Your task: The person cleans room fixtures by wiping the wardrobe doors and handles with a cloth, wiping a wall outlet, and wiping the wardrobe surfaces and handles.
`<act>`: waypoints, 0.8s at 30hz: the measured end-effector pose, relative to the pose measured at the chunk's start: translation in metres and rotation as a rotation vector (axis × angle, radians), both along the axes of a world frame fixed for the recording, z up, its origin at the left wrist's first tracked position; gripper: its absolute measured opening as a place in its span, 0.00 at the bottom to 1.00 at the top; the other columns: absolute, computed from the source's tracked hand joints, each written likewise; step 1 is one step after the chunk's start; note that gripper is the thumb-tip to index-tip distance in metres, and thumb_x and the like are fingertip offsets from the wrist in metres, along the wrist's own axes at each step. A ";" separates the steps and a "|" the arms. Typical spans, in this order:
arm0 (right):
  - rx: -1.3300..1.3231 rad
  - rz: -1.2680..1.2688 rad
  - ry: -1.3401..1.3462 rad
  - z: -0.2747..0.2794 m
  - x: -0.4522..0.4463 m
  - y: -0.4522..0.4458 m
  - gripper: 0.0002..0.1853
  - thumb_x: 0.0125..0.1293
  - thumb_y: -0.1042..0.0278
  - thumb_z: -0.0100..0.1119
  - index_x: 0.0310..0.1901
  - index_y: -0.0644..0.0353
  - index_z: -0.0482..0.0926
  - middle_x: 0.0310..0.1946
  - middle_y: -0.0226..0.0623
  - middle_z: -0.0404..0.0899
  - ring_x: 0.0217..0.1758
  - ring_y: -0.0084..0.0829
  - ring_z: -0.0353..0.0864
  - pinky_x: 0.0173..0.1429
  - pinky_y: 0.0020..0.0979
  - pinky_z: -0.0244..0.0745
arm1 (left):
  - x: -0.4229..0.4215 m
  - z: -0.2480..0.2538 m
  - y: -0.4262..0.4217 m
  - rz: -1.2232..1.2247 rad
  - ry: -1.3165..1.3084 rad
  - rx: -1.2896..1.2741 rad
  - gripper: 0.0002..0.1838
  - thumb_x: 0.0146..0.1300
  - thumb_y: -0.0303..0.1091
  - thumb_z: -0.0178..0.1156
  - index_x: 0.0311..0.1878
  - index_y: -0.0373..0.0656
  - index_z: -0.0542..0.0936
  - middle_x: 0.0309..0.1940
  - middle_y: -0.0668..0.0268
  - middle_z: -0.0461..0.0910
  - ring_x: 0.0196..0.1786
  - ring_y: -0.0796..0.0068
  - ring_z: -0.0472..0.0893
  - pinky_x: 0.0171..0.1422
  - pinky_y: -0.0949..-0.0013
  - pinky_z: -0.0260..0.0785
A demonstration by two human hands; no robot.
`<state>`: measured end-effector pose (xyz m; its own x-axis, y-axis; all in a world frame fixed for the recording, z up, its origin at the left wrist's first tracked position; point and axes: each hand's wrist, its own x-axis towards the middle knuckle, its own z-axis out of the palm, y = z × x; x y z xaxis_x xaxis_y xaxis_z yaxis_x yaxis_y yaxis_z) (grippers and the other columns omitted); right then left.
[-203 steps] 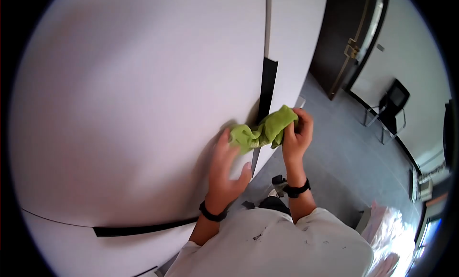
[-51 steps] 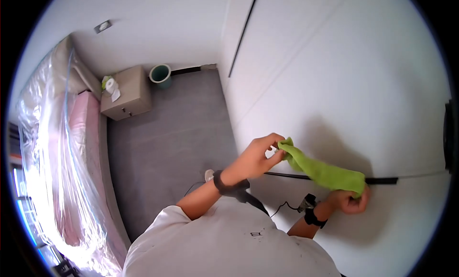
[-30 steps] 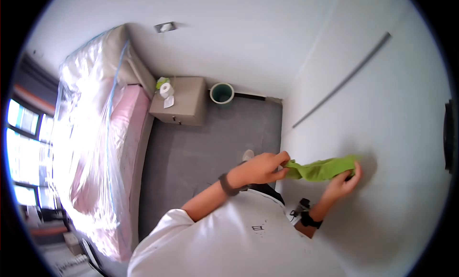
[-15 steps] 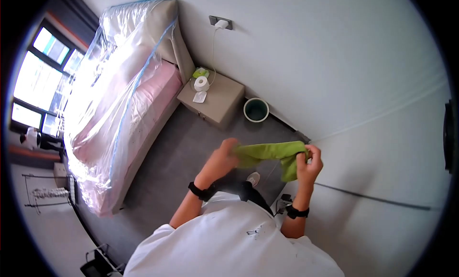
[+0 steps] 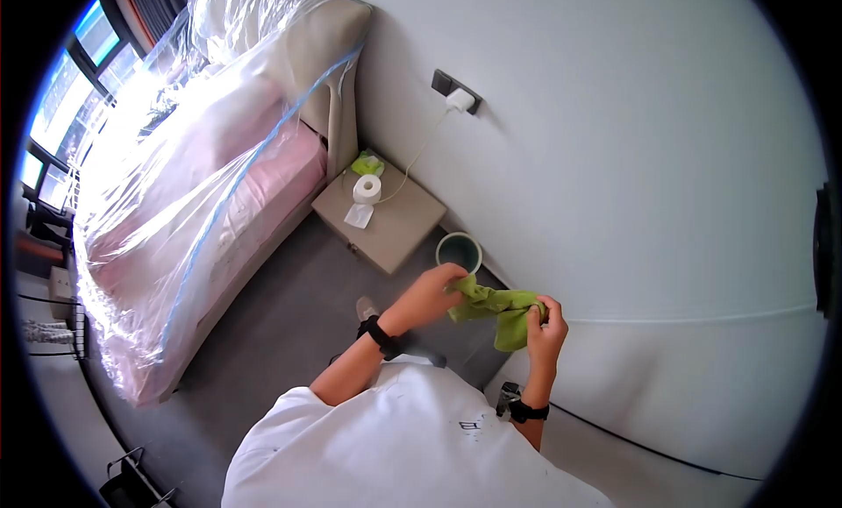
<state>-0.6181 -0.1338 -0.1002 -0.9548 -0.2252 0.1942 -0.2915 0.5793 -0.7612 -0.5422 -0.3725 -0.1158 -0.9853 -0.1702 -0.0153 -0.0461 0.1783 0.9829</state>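
Note:
A crumpled green cloth point(image 5: 498, 303) stretches between my two hands in front of my chest. My left hand point(image 5: 427, 296) pinches its left end, with the fingertips partly hidden by the cloth. At the other end, the fingers and thumb of my right hand point(image 5: 547, 331) grip a bunched part, and a fold hangs down beside them. Just beyond my left hand, a round bin point(image 5: 460, 250) stands on the floor, partly covered by the hand and cloth.
A beige nightstand point(image 5: 408, 223) carries a paper roll point(image 5: 367, 189) and a green packet point(image 5: 367, 163). A plastic-covered bed point(image 5: 237, 175) stands at the left. A plug point(image 5: 459, 99) with a cable sits in the wall socket. White panels point(image 5: 631, 376) are at the right.
The view has swung from the white panels towards the bed and nightstand, which now look nearer. The cloth, stretched out half a second ago, is more bunched, with my hands closer together. Both still hold it.

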 end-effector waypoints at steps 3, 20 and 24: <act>0.103 0.057 0.037 0.003 -0.033 -0.044 0.08 0.62 0.72 0.57 0.43 0.62 0.77 0.26 0.35 0.76 0.26 0.23 0.71 0.33 0.26 0.68 | -0.017 -0.004 -0.058 0.054 0.005 0.035 0.19 0.52 0.26 0.61 0.49 0.36 0.75 0.41 0.55 0.79 0.46 0.60 0.79 0.51 0.65 0.70; 0.083 0.050 -0.006 -0.023 -0.213 -0.200 0.11 0.67 0.70 0.49 0.49 0.61 0.72 0.41 0.45 0.79 0.42 0.39 0.79 0.47 0.35 0.73 | -0.158 -0.068 -0.150 0.124 -0.213 0.023 0.19 0.53 0.34 0.65 0.44 0.39 0.69 0.33 0.51 0.77 0.38 0.54 0.78 0.43 0.60 0.69; 0.040 0.169 -0.059 -0.056 -0.262 -0.229 0.10 0.64 0.76 0.46 0.47 0.61 0.72 0.43 0.48 0.78 0.46 0.50 0.78 0.49 0.39 0.73 | -0.179 -0.062 -0.182 0.172 -0.255 -0.171 0.16 0.53 0.30 0.63 0.43 0.39 0.70 0.28 0.55 0.76 0.32 0.58 0.77 0.39 0.61 0.68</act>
